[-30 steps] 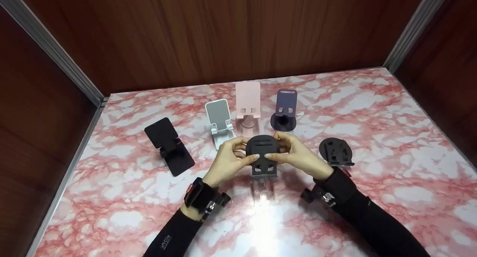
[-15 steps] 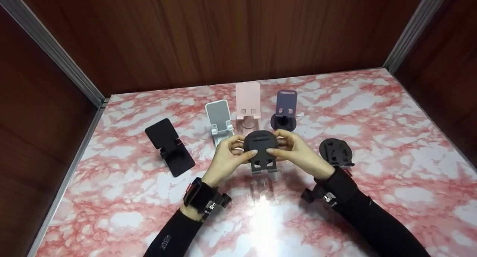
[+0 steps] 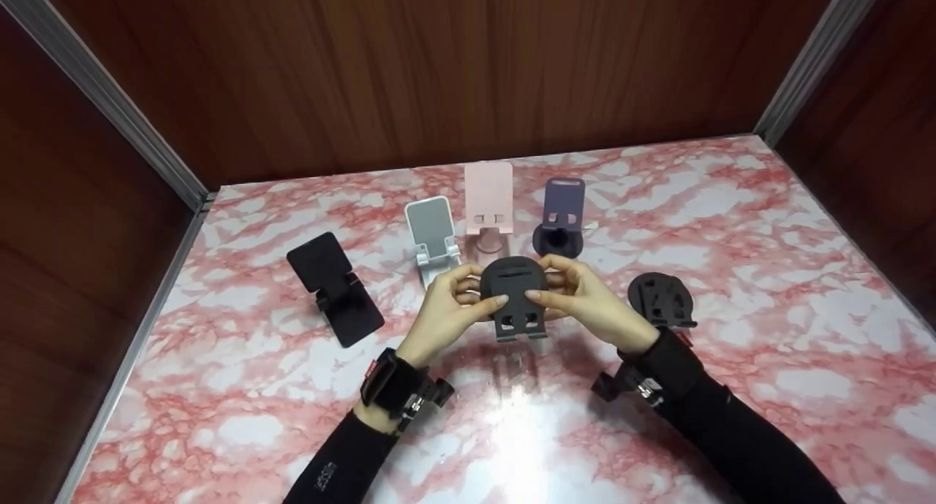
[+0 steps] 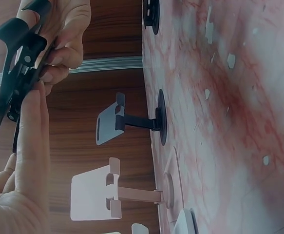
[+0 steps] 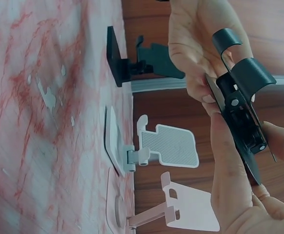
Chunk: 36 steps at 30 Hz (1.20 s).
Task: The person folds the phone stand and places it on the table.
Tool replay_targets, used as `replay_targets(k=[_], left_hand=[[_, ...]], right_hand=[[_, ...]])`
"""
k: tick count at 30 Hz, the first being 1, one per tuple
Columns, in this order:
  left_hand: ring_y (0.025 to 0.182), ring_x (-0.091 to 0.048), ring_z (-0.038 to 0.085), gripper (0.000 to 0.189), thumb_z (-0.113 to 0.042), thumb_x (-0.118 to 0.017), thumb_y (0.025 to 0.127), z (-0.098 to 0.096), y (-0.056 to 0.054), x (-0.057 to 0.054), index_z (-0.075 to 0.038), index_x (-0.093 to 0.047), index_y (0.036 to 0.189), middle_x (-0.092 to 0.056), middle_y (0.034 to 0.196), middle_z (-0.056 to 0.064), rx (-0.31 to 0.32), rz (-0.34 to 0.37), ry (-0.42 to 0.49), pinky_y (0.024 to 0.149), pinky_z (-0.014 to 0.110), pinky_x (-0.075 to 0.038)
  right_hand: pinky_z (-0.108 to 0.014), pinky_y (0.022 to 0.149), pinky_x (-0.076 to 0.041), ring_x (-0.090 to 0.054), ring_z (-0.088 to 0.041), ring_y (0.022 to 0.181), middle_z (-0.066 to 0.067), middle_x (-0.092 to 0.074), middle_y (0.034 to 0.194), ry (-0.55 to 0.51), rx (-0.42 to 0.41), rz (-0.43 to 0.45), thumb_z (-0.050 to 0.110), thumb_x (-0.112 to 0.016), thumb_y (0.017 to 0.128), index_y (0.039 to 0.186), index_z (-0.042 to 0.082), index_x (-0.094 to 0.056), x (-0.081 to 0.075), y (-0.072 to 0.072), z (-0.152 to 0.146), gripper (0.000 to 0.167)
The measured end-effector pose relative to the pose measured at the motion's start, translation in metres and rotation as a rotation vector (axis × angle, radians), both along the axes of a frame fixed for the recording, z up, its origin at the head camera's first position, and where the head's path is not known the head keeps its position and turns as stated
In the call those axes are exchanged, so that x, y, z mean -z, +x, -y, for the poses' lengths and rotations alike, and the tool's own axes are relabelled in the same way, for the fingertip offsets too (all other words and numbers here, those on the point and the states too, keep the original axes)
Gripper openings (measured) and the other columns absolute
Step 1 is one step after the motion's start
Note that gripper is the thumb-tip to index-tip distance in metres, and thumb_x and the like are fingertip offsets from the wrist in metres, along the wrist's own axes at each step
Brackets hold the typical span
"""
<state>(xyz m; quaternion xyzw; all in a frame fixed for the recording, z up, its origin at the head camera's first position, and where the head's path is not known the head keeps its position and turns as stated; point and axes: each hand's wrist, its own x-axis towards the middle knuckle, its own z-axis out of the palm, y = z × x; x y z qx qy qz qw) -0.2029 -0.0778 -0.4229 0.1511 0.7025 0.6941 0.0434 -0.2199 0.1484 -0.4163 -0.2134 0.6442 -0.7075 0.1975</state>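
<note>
Both hands grip a folded phone stand

The left hand point(image 3: 444, 310) and right hand point(image 3: 594, 306) pinch a dark phone stand point(image 3: 516, 299) from either side, thumbs on its near face, fingers behind. It is held above the table point(image 3: 797, 383), nearer than the pink stand point(image 3: 488, 197) and the purple stand point(image 3: 564, 202). Another folded stand point(image 3: 660, 300) lies to the right. The step in hand looks like handling the hinged plate against its round base; the next move probably calls for steady support from both sides.
</note>
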Motion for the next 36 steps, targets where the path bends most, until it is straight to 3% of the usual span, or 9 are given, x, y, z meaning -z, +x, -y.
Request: replay_targets(k=[9,18,25,29,36], left_hand=[[0.075,-0.067,0.017,0.028,-0.003,-0.073,0.085,-0.001,0.001,-0.003,0.006,-0.060,0.108,-0.069,0.091,0.011,0.019,0.002,0.012,0.069,0.033,-0.059],[0.077,-0.068,0.018,0.035,-0.012,-0.071,0.089,0.001,0.000,-0.003,0.003,-0.058,0.118,-0.068,0.097,0.012,0.051,0.013,-0.022,0.075,0.052,-0.056],[0.095,-0.066,0.025,0.037,-0.020,-0.056,0.100,0.003,0.000,-0.005,0.003,-0.053,0.129,-0.066,0.112,0.018,0.063,-0.001,-0.050,0.083,0.045,-0.056],[0.108,-0.061,0.029,0.038,-0.021,-0.046,0.104,0.004,0.001,-0.006,0.002,-0.050,0.135,-0.061,0.123,0.020,0.056,-0.072,-0.084,0.091,0.047,-0.052],[0.127,-0.050,0.022,0.042,-0.024,-0.044,0.105,0.007,0.002,-0.005,-0.007,-0.047,0.142,-0.053,0.139,0.008,0.023,-0.281,-0.308,0.102,0.038,-0.044]], right_hand=[[-0.046,0.080,-0.056,-0.067,-0.032,0.096,-0.022,-0.064,0.112,-0.031,0.010,0.037,0.003,-0.063,0.093,0.120,-0.002,-0.050,-0.001,0.001,0.000,0.031],[-0.045,0.080,-0.056,-0.067,-0.031,0.096,-0.021,-0.064,0.112,-0.052,0.004,0.075,0.004,-0.062,0.094,0.117,-0.001,-0.051,-0.005,0.002,-0.004,0.026],[-0.045,0.083,-0.055,-0.067,-0.027,0.095,-0.018,-0.064,0.114,-0.114,-0.026,0.117,0.004,-0.059,0.096,0.112,0.002,-0.053,-0.007,0.001,-0.009,0.017],[-0.041,0.084,-0.055,-0.066,-0.025,0.096,-0.015,-0.063,0.115,-0.148,-0.027,0.147,0.004,-0.057,0.097,0.112,0.004,-0.053,-0.009,0.000,-0.014,0.015],[-0.033,0.079,-0.056,-0.066,-0.020,0.092,-0.010,-0.065,0.112,-0.164,-0.026,0.173,0.005,-0.053,0.099,0.114,0.006,-0.053,-0.013,-0.003,-0.030,0.015]])
